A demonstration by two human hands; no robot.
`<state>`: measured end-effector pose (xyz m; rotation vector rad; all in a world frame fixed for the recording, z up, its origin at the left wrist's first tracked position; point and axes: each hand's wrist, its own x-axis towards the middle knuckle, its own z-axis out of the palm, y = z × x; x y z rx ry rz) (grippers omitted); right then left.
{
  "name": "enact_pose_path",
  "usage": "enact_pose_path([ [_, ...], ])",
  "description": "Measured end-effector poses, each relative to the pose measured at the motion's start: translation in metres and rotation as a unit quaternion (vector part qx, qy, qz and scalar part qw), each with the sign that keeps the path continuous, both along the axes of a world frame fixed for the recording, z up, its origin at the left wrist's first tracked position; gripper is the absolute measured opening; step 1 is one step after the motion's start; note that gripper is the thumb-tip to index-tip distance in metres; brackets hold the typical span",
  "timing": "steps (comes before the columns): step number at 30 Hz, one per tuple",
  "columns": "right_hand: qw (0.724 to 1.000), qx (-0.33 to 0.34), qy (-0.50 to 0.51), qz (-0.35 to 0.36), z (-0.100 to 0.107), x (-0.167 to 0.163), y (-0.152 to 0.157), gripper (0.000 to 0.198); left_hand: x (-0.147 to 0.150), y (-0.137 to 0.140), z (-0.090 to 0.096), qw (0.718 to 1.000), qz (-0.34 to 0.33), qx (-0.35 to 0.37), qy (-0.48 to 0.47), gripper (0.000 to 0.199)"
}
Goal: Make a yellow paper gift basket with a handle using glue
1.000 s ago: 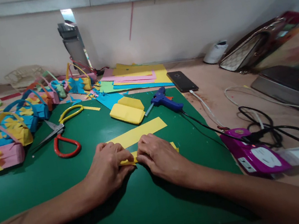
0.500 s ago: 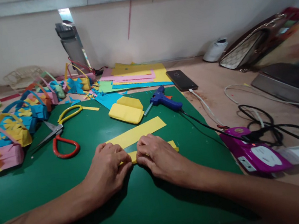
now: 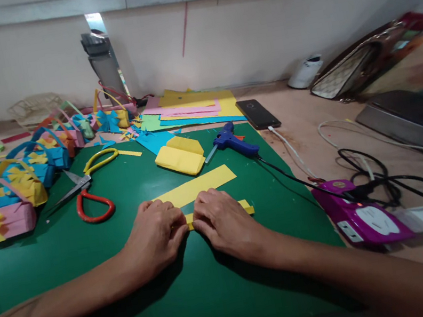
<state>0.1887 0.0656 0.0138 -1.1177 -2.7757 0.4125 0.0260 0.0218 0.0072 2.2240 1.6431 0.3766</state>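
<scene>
Both hands pinch one narrow folded strip of yellow paper (image 3: 246, 207) low over the green mat (image 3: 160, 313). My left hand (image 3: 159, 231) is closed on its left part, hiding that end. My right hand (image 3: 218, 217) grips it just to the right, with a short bit showing between the hands and the right end sticking out. Just beyond lies a flat, wider yellow paper strip (image 3: 203, 184), partly behind my left hand. Farther back rests a folded yellow paper piece (image 3: 179, 158), next to the blue glue gun (image 3: 233, 141).
Open scissors (image 3: 84, 182) lie left of my hands. Small paper baskets (image 3: 22, 217) line the left side. Coloured paper sheets (image 3: 194, 104) and a phone (image 3: 257, 113) are at the back. A purple power strip (image 3: 361, 214) with tangled cables sits on the right.
Both hands keep their hold on the folded strip, with only a slight shift of the fingers. The whole view has moved a little; nothing else has changed place.
</scene>
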Motion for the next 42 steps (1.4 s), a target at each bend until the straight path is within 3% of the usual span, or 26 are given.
enact_pose_path([
  [20,0.999,0.02,0.028,-0.009,-0.004,0.0,-0.002,0.014,0.002,0.0,-0.009,0.999,0.014,0.043,-0.018,0.015],
  [42,0.997,-0.03,0.061,-0.022,-0.002,0.001,-0.001,0.013,0.004,-0.003,-0.014,0.995,0.035,0.077,-0.06,0.009],
])
